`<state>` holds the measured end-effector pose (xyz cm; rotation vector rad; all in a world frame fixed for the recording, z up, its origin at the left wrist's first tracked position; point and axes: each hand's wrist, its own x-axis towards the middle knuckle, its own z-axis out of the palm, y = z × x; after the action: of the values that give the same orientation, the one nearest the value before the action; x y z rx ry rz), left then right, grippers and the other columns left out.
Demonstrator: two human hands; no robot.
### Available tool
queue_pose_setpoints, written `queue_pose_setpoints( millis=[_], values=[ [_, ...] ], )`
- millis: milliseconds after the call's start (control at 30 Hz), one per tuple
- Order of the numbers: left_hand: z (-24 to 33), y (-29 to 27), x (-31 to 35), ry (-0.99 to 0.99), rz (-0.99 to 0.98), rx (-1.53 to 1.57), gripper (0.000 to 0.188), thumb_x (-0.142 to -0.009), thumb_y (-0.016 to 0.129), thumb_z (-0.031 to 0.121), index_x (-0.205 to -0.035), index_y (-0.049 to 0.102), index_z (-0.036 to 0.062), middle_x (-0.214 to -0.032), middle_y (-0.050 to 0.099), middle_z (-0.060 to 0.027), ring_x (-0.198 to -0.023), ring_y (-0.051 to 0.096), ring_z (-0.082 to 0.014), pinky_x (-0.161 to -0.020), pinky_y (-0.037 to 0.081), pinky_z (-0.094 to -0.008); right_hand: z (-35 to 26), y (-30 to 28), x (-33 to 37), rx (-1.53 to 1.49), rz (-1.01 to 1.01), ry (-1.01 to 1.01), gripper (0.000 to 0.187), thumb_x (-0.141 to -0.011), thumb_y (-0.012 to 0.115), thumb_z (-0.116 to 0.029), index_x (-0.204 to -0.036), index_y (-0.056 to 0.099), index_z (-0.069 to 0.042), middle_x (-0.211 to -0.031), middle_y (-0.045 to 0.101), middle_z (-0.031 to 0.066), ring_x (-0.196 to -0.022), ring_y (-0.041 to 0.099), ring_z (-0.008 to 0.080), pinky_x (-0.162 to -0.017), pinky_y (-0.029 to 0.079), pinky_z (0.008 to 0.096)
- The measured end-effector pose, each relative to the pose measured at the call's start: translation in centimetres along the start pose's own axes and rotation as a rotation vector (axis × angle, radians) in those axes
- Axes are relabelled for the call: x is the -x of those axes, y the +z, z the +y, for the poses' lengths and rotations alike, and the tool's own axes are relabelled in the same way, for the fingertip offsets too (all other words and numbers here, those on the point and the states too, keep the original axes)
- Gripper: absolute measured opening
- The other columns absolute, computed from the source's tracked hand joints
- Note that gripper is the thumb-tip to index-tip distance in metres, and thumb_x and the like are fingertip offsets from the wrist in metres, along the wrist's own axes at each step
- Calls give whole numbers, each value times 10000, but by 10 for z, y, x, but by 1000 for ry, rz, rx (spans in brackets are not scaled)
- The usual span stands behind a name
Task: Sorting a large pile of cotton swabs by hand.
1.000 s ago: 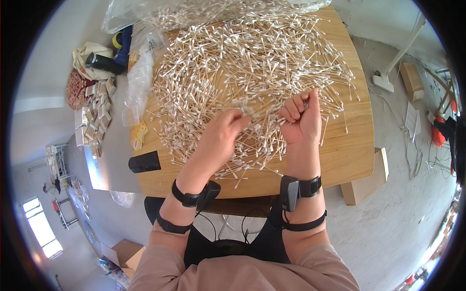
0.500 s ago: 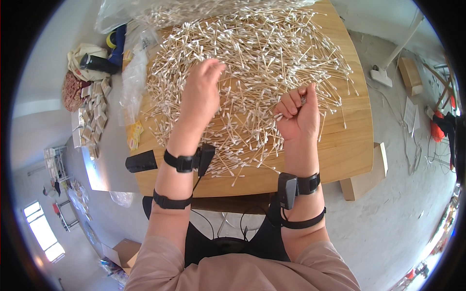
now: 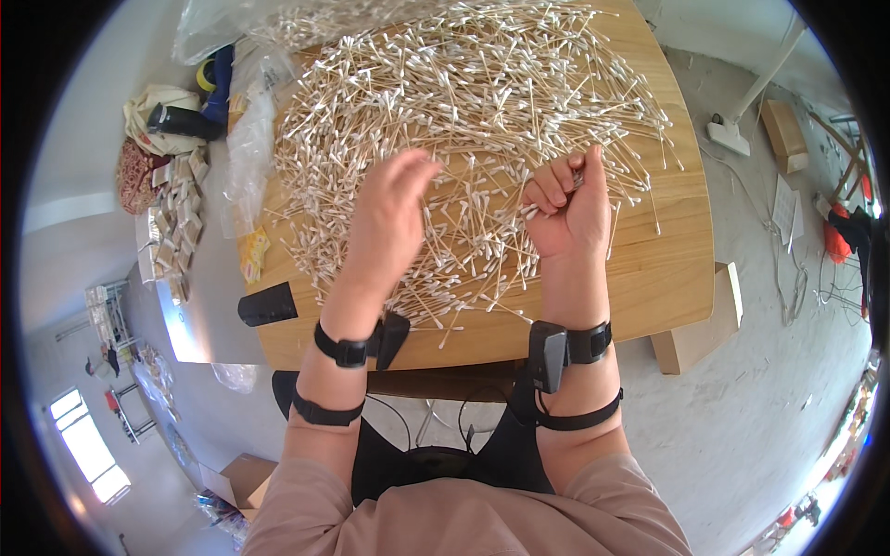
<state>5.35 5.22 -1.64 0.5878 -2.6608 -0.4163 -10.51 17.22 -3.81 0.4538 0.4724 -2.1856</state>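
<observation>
A wide heap of cotton swabs with white tips and pale sticks covers most of the wooden table. Over the heap's left middle hovers my left hand, its fingers loosely stretched with a small gap between them; nothing shows in them. To its right, my right hand is turned partly palm up, fingers curled around a few cotton swabs whose white tips peep out near the fingers and thumb. How many it holds is hidden. Both forearms wear black straps with small black devices.
Clear plastic bags lie along the table's left and far edges. A black piece and a yellow packet rest at the left edge. Small packs are piled farther left. Cardboard boxes and a power strip are on the right-hand floor.
My left hand has drawn back toward me and slightly right, its fingers a little lower over the heap. The right hand stays nearly in place, still closed around the cotton swabs.
</observation>
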Motion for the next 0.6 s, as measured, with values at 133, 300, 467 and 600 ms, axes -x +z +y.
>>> queue_pose_setpoints(
  millis=[133, 300, 467, 600],
  values=[
    [46, 2, 20, 52, -274, 165, 281, -786, 519, -47, -1037, 625, 23, -1095, 578, -143, -1050, 548, -304, -909, 451, -390, 0, 2, 1, 0, 5, 4, 336, -983, 417, -361, -758, 453, -115, -586, 351, -12, -468, 305, 100, -409, 242, 238],
    [36, 9, 21, 30, -62, -22, 303, -752, 484, -89, -992, 626, 30, -1078, 591, -122, -1001, 574, -285, -853, 473, -364, -1, 0, 1, -37, -22, 5, 344, -987, 407, -359, -753, 452, -112, -585, 350, -11, -467, 304, 102, -410, 245, 236],
    [8, -11, 23, -179, 34, 135, 232, -738, 518, -99, -916, 616, 14, -982, 606, -119, -911, 591, -284, -809, 483, -366, 0, 3, 1, -8, -6, -1, 347, -989, 399, -361, -752, 450, -112, -585, 350, -10, -467, 304, 102, -410, 246, 237],
    [0, -13, 31, -116, -14, 14, 285, -737, 501, -114, -954, 621, 28, -958, 601, -127, -890, 590, -297, -788, 487, -364, 1, 8, 3, -6, 31, -1, 358, -984, 415, -347, -721, 472, -111, -562, 329, -31, -452, 297, 85, -389, 250, 219]
  ],
)
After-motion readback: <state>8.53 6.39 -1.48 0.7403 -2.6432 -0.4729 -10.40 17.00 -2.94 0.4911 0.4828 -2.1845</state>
